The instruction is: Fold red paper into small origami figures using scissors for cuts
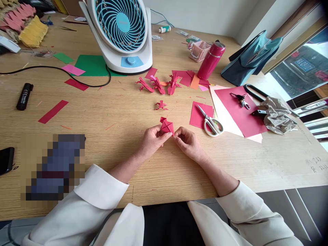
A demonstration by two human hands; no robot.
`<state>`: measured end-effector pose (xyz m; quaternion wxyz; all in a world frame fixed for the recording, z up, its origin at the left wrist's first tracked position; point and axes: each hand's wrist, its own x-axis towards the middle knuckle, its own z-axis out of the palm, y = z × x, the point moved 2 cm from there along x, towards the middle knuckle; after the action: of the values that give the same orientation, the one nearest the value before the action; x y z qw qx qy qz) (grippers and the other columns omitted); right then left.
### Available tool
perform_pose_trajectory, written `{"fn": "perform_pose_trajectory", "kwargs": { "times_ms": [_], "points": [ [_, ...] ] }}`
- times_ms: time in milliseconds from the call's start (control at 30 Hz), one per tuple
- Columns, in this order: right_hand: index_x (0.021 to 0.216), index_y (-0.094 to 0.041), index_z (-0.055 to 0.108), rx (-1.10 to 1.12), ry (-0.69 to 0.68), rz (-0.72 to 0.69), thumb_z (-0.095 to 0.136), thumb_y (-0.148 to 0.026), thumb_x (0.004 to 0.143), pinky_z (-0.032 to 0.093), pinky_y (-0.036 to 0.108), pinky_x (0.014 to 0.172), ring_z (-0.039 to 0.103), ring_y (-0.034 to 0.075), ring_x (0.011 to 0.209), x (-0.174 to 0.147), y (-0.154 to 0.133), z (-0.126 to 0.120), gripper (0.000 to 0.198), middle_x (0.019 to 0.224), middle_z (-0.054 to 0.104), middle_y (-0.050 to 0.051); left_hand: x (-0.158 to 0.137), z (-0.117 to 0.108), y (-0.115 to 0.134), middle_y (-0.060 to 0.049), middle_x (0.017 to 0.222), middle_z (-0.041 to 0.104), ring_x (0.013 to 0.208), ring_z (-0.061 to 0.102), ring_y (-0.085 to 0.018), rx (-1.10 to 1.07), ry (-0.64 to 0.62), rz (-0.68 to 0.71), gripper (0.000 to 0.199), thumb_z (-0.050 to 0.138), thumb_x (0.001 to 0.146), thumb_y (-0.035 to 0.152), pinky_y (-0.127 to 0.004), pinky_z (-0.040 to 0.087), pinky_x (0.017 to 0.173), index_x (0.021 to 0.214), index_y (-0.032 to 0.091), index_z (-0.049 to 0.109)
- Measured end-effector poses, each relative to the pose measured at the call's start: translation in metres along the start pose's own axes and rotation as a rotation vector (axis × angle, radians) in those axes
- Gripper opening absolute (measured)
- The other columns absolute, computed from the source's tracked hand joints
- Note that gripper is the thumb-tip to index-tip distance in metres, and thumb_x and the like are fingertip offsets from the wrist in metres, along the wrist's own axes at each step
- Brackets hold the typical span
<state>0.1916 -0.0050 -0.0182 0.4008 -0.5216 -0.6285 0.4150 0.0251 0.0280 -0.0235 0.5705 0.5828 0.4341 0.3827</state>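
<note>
A partly folded piece of red origami paper [167, 126] is held above the table's near middle. My left hand [153, 138] pinches its left and lower side between thumb and fingers. At its lower right corner, my right hand [188, 141] is closed in a pinch on the paper's tip. Just beyond lies a small folded red paper figure [161, 105]. Farther back, several larger red origami figures [159, 85] sit in a row. To the right, white-handled scissors [213, 125] rest partly on a stack of red paper squares [196, 114].
A white and blue fan [123, 27] stands at the back, its black cable [51, 67] running left. Pink bottle [211, 59], teal bag [246, 61] and large red sheet [230, 106] are on the right. A black marker [25, 96] and red strip [53, 111] lie left.
</note>
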Motion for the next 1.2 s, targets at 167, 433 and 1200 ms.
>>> {"fn": "perform_pose_trajectory", "kwargs": {
  "times_ms": [167, 433, 1200],
  "points": [
    [0.08, -0.019, 0.054, -0.023, -0.004, 0.003, 0.06, -0.032, 0.088, 0.036, 0.026, 0.056, 0.044, 0.013, 0.061, 0.0, -0.003, 0.001, 0.016, 0.071, 0.053, 0.0, -0.001, 0.001, 0.002, 0.004, 0.056, 0.05, 0.045, 0.043, -0.006, 0.033, 0.027, 0.003, 0.017, 0.065, 0.081, 0.031, -0.018, 0.035, 0.042, 0.076, 0.016, 0.062],
    [0.079, -0.02, 0.054, -0.012, 0.003, 0.007, 0.059, -0.032, 0.088, 0.035, 0.026, 0.055, 0.042, 0.012, 0.059, -0.001, -0.003, 0.0, 0.016, 0.07, 0.051, -0.001, -0.001, 0.001, 0.003, 0.003, 0.062, 0.053, 0.046, 0.043, -0.006, -0.061, 0.044, -0.009, 0.02, 0.067, 0.08, 0.035, -0.019, 0.037, 0.041, 0.077, 0.015, 0.063],
    [0.083, -0.02, 0.057, 0.001, 0.124, -0.015, 0.06, -0.038, 0.091, 0.035, 0.027, 0.055, 0.044, 0.012, 0.06, 0.004, 0.001, -0.018, 0.02, 0.071, 0.053, -0.001, 0.002, 0.0, -0.001, 0.005, 0.061, 0.049, 0.046, 0.044, -0.006, -0.14, 0.071, -0.036, 0.026, 0.071, 0.077, 0.038, -0.02, 0.037, 0.043, 0.075, 0.016, 0.056]
  ]
}}
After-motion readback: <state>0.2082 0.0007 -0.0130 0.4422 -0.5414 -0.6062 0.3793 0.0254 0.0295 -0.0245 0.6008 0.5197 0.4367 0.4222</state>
